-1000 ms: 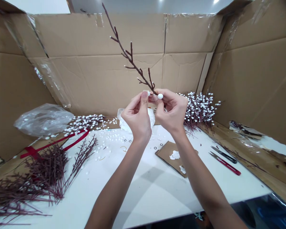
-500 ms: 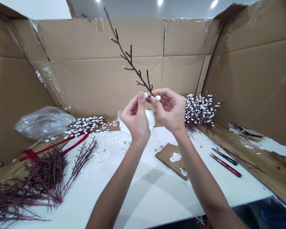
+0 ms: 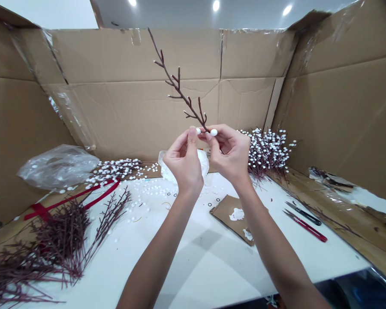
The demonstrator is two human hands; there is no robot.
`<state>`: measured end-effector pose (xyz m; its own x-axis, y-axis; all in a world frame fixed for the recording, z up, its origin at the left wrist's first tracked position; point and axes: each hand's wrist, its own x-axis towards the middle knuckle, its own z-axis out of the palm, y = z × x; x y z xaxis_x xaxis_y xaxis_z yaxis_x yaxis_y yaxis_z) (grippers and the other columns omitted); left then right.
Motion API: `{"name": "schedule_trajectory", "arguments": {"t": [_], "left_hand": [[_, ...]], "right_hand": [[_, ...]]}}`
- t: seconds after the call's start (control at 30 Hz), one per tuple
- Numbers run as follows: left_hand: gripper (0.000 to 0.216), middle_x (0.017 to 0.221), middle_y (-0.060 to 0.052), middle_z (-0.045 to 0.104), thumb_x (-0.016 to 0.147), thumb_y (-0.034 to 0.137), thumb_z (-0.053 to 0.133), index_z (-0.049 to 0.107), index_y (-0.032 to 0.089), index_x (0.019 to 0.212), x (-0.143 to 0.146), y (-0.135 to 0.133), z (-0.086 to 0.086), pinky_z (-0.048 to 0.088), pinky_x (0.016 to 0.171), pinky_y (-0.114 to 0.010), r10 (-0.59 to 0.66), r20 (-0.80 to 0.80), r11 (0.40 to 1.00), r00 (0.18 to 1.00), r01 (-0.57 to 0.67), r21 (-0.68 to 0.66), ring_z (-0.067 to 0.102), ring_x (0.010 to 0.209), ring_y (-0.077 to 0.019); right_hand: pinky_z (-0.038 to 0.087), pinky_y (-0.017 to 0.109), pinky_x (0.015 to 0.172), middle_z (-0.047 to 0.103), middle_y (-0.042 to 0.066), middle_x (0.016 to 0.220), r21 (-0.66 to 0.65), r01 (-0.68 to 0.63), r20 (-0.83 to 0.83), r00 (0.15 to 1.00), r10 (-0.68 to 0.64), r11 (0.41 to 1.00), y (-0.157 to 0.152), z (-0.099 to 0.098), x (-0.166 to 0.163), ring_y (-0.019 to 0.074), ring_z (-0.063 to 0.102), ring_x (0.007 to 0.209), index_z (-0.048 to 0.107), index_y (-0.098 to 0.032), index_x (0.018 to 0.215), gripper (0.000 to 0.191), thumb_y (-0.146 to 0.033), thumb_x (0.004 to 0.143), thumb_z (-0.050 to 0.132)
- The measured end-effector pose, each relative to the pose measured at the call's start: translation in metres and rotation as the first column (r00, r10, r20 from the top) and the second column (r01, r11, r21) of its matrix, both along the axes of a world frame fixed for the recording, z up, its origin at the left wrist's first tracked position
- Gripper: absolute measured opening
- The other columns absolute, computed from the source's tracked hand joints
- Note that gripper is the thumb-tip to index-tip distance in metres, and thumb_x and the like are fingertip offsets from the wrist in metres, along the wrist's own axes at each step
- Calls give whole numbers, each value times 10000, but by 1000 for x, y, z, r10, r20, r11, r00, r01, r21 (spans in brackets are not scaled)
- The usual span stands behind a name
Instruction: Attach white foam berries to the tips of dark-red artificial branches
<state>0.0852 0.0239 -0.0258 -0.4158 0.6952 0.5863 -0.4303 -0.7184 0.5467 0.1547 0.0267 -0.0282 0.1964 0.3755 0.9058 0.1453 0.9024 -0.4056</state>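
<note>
Head: left grip (image 3: 185,159) apparently pinches white bud (image 3: 198,131)

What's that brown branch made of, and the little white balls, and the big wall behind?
Branch: perhaps plastic or wrapped wire; it looks dull and evenly brown.
White balls: smooth and pale, maybe foam or plastic; unclear which.
Wall: matt brown cardboard, by its creases and taped edges.

Craft workshop: cardboard walls (image 3: 131,111), snips (image 3: 315,234), twigs (image 3: 66,231)

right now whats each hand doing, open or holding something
Left hand: closed, pinching a small white ball.
Right hand: closed, holding the brown twig near its lower end.
</note>
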Motion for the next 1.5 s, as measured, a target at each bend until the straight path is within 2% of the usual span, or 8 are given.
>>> {"name": "schedule_trajectory", "arguments": {"t": [0.13, 0.43, 0.57, 0.73, 0.97, 1.37, 1.5], "left_hand": [[130, 801, -16, 730, 727, 333, 698, 724, 207, 751, 0, 1, -1, 527, 786, -282, 30, -29, 1000, 999, -30, -2, 670, 782, -142], [104, 811, -18, 731, 733, 300, 694, 724, 200, 736, 0, 1, -2, 526, 775, -288, 10, -72, 999, 997, -7, 33, 669, 775, -147], [112, 802, -21, 728, 731, 300, 695, 722, 191, 741, 0, 1, -2, 531, 764, -280, 15, -62, 1000, 998, -13, 28, 667, 769, -144], [113, 819, -18, 729, 735, 308, 690, 724, 201, 743, 1, 0, -2, 531, 763, -281, 46, -72, 999, 996, -44, 19, 668, 781, -147], [110, 799, -13, 725, 716, 317, 708, 729, 210, 733, 1, 2, -3, 528, 747, -291, 42, -55, 999, 998, -41, 21, 663, 757, -147], [129, 811, -22, 728, 713, 328, 709, 730, 206, 748, 3, 3, -4, 534, 742, -289, 24, -58, 1000, 998, -24, 11, 665, 773, -152], [152, 821, -27, 731, 707, 342, 713, 731, 202, 763, 4, 2, -3, 528, 757, -286, 10, -49, 1000, 999, -11, -16, 666, 781, -151]], "right_hand": [[582, 286, 768, 707, 16, 835, -33, 103, 29, 994, -102, 994, -1, -1, 0, 148, 696, 799, 625, -194, 867, 114, -178, 814, 525], [579, 274, 728, 686, 8, 766, -5, 158, 47, 986, -158, 987, -2, -1, 3, 158, 697, 771, 620, -197, 835, 114, -166, 798, 517], [578, 275, 711, 679, 2, 751, 20, 152, 42, 987, -152, 988, -2, -1, 1, 165, 701, 765, 625, -200, 829, 135, -142, 786, 510], [575, 260, 682, 674, -7, 730, 35, 210, 36, 977, -211, 977, -4, -1, -1, 156, 695, 745, 631, -208, 810, 169, -132, 787, 482], [565, 260, 651, 653, -12, 697, 33, 214, 50, 975, -216, 976, -4, -2, -1, 149, 681, 689, 631, -210, 806, 171, -128, 778, 484], [577, 295, 718, 662, -2, 742, -22, 202, 45, 979, -201, 979, -1, -2, -1, 158, 677, 728, 621, -204, 802, 130, -139, 767, 514], [580, 277, 707, 671, -3, 729, -34, 137, 24, 990, -136, 990, 2, -1, 0, 149, 687, 719, 616, -196, 812, 112, -148, 770, 524]]}}
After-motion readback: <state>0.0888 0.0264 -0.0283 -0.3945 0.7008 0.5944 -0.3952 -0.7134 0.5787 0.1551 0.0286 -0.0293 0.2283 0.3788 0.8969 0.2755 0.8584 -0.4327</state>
